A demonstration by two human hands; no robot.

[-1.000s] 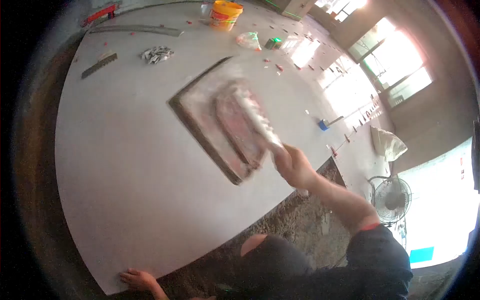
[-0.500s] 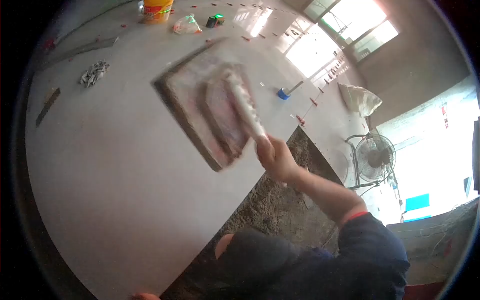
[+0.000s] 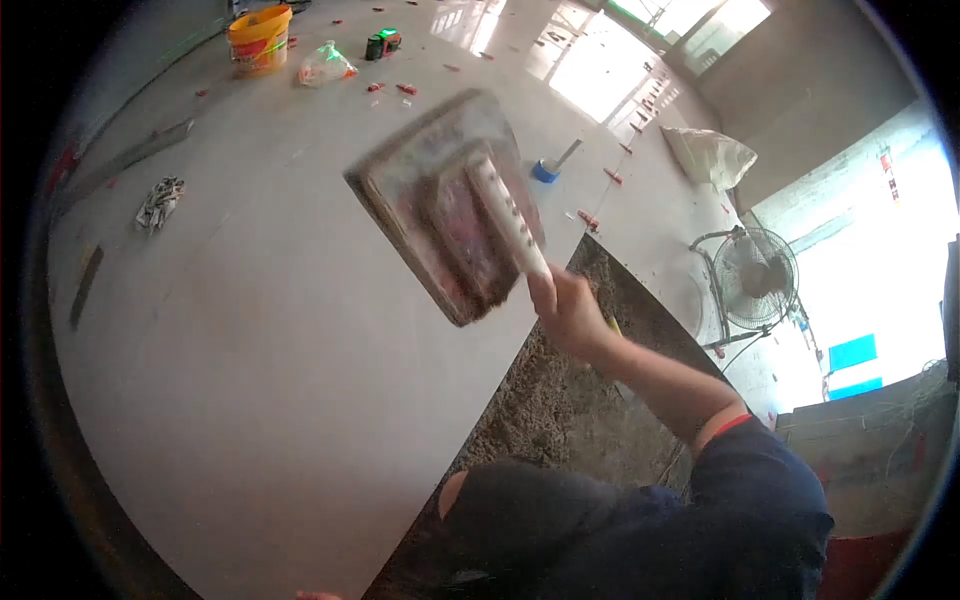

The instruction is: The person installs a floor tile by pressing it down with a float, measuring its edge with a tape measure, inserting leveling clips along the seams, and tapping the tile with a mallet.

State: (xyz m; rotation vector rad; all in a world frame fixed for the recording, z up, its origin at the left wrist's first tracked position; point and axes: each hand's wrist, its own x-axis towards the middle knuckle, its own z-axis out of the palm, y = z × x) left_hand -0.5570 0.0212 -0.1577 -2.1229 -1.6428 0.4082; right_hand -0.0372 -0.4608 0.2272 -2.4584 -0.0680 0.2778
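My right hand point(image 3: 580, 315) is wrapped round the white handle of a tile beater point(image 3: 415, 215), a broad, worn, dirt-stained rectangular block. The handle has dark spots along it. The beater is slightly blurred and over the large pale floor tiles point(image 3: 250, 370); whether it touches them I cannot tell. At the bottom edge, a small bit of my left hand point(image 3: 318, 596) shows near the tile; its fingers are mostly cut off by the frame. My bent knee and dark clothing fill the lower middle, beside a strip of rough mortar point(image 3: 530, 410).
A yellow bucket point(image 3: 258, 45), a plastic bag point(image 3: 327, 66) and a green-lit laser level point(image 3: 383, 43) stand at the back. Red tile clips point(image 3: 588, 220) line the joints. A blue tape roll point(image 3: 545, 171), floor fan point(image 3: 755, 278), white sack point(image 3: 710, 158) and crumpled rag point(image 3: 160, 203) lie around.
The view has shifted, so the background sits lower and farther left. The tile beater, still in my right hand, appears farther right in the picture and less blurred.
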